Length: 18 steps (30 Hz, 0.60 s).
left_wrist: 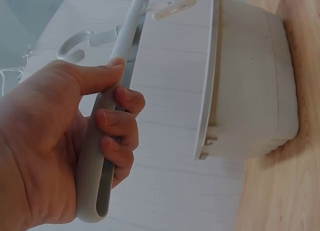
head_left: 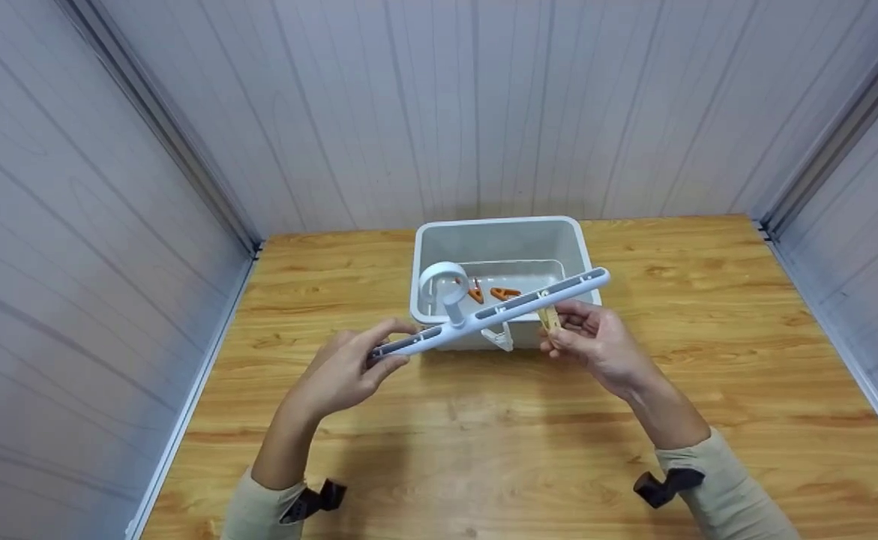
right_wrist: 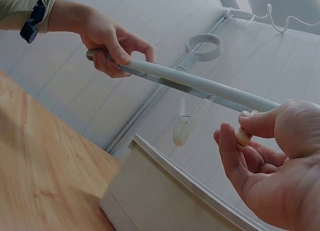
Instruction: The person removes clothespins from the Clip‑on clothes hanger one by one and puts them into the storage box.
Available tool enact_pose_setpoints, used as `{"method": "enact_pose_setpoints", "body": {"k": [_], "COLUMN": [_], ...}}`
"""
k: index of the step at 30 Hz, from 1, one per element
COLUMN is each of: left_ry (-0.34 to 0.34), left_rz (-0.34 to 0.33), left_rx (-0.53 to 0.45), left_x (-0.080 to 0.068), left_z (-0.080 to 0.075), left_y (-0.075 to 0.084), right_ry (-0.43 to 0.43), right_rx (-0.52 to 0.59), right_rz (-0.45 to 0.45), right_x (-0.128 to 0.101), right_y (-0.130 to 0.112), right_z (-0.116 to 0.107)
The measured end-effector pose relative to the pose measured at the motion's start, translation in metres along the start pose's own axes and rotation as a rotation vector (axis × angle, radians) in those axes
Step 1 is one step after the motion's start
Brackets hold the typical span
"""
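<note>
A white clip hanger with a slotted bar and a ring-shaped hook is held over the front of the bin, its right end raised. My left hand grips the bar's left end, fingers wrapped round it in the left wrist view. A pale, whitish clothespin hangs from the bar's middle. Between thumb and fingers, my right hand pinches a yellow clothespin right up against the bar's underside, near the right end; the fingers partly hide it.
A light grey bin stands on the wooden table near the back wall. Orange clothespins lie inside it, partly behind the hanger. Pale panel walls enclose the table at the back and both sides.
</note>
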<state>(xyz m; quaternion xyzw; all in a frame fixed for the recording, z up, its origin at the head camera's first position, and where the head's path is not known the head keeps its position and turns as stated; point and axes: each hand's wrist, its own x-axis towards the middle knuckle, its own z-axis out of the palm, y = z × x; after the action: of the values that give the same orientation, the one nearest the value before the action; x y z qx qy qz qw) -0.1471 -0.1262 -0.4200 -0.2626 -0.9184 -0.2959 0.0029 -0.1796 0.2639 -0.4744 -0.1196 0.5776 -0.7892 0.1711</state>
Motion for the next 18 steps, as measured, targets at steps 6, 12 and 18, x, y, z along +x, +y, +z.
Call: {"method": "enact_pose_setpoints", "body": {"k": [6,12,18], "left_ry": [0.011,-0.029,-0.027], "left_rz": [0.012,-0.013,-0.043], "left_rx": [0.048,-0.054,-0.104], "left_x": [0.0008,0.0021,0.0018], "left_z": [-0.003,-0.0022,0.0034], "left_y": [0.0045,0.003,0.0023], "right_ry": [0.001,0.012,0.052], "right_rx": [0.015,0.018,-0.067], "right_rz": [0.01,-0.041,-0.083], "right_x": [0.0005,0.0016,0.004], "right_y": [0.0009,0.0034,0.0067], "right_z": [-0.001,-0.0011,-0.0014]}}
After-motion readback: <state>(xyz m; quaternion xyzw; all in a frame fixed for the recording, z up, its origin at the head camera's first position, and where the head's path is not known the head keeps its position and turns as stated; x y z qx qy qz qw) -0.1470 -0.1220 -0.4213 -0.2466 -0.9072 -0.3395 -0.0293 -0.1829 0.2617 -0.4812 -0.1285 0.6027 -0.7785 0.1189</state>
